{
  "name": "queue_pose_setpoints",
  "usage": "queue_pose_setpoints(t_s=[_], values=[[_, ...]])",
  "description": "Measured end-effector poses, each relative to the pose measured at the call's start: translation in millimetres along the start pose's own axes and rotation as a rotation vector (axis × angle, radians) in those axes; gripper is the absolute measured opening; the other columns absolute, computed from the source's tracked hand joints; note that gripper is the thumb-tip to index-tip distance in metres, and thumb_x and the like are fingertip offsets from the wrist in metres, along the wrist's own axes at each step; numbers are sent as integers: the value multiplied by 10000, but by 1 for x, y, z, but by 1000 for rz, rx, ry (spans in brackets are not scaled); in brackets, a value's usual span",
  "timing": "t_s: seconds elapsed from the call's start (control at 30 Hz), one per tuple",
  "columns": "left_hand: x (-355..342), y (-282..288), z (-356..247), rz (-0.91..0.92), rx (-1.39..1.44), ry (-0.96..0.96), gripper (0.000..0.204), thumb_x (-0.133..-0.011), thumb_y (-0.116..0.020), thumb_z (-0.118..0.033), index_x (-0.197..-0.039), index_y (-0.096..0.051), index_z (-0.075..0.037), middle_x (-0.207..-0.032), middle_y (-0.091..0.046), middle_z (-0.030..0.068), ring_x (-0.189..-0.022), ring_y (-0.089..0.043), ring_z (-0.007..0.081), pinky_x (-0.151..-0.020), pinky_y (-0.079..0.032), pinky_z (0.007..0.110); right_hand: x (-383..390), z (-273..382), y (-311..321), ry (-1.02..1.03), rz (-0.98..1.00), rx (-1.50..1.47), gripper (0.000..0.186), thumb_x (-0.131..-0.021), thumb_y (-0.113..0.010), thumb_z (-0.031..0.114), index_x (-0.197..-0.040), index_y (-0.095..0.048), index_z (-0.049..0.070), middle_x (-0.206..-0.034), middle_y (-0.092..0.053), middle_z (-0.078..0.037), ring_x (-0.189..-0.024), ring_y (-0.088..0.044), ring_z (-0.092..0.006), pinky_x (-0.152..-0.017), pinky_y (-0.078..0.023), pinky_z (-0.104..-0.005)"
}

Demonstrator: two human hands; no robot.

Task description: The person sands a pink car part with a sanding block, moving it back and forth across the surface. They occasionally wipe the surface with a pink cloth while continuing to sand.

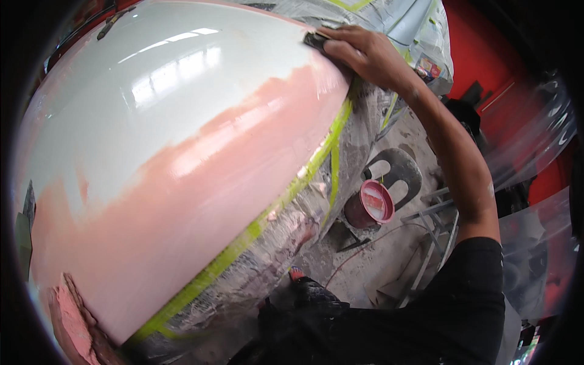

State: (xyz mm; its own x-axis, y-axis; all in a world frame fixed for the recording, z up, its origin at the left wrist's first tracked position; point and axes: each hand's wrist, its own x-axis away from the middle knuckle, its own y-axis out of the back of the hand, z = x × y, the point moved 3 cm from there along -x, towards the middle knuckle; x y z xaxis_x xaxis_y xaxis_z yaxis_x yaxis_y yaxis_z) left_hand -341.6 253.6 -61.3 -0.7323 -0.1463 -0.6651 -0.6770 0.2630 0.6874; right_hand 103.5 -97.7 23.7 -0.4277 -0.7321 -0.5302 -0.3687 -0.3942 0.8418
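Note:
My right hand (368, 55) is stretched out to the far right edge of a large curved car panel. Its fingers close around a small dark block (316, 41), which looks like a sanding block and rests against the panel's edge. The panel (176, 103) is pale and glossy on its far part. A broad band of smooth pink filler (201, 201) covers the near side. At the lower left lies a slab of lumpy pink putty (74, 319); what it sits on is hard to make out. My left hand is outside the picture.
Yellow-green masking tape (243, 238) and crumpled plastic sheeting (243, 286) line the panel's near edge. Below stand a pink bucket (369, 220) on a dark stool (409, 170) and a metal frame (433, 243). A dark tool (111, 25) lies at the far left.

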Motion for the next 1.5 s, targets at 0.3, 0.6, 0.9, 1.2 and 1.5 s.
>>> queue_pose_setpoints(t_s=[0.3, 0.6, 0.9, 1.2, 1.5], values=[[-5, 0, -5, -18, 23, 54, 406, -1060, -432, 61, -1448, -419, 180, -1473, -510, 313, -1336, -562, 402, -1149, -437, 455, 13, 20, 8, -3, 70, -22, 470, -1008, -615, 372, -1365, -668, 71, -1311, -659, -245, -1194, -657, -388, -1024, -501, -413], [3, 3, 5, -40, -124, -46, 395, -1059, -461, 50, -1440, -450, 153, -1469, -514, 302, -1327, -567, 387, -1126, -458, 463, 13, 34, 5, 27, 27, -64, 429, -995, -646, 406, -1332, -711, 148, -1292, -672, -262, -1022, -727, -366, -931, -554, -425], [1, -3, 0, -24, -47, 2, 393, -1054, -430, 80, -1431, -419, 190, -1487, -484, 322, -1335, -552, 437, -1141, -449, 489, -2, 17, 8, -23, 107, -89, 450, -1006, -617, 375, -1325, -699, 69, -1328, -658, -259, -1199, -667, -362, -1004, -518, -384], [0, -3, 1, -102, 166, 13, 447, -1048, -414, 98, -1482, -349, 186, -1494, -470, 340, -1347, -539, 445, -1161, -426, 495, 20, 32, 15, 99, 82, -45, 421, -1026, -589, 340, -1334, -694, 73, -1324, -672, -226, -1185, -677, -373, -1006, -524, -428], [2, 5, 2, -51, -72, -13, 412, -1059, -436, 74, -1454, -406, 186, -1441, -548, 307, -1321, -578, 381, -1134, -448, 448, 23, 43, 11, 46, 45, -9, 465, -1028, -576, 413, -1313, -709, 71, -1245, -702, -229, -1100, -705, -362, -992, -525, -422]])
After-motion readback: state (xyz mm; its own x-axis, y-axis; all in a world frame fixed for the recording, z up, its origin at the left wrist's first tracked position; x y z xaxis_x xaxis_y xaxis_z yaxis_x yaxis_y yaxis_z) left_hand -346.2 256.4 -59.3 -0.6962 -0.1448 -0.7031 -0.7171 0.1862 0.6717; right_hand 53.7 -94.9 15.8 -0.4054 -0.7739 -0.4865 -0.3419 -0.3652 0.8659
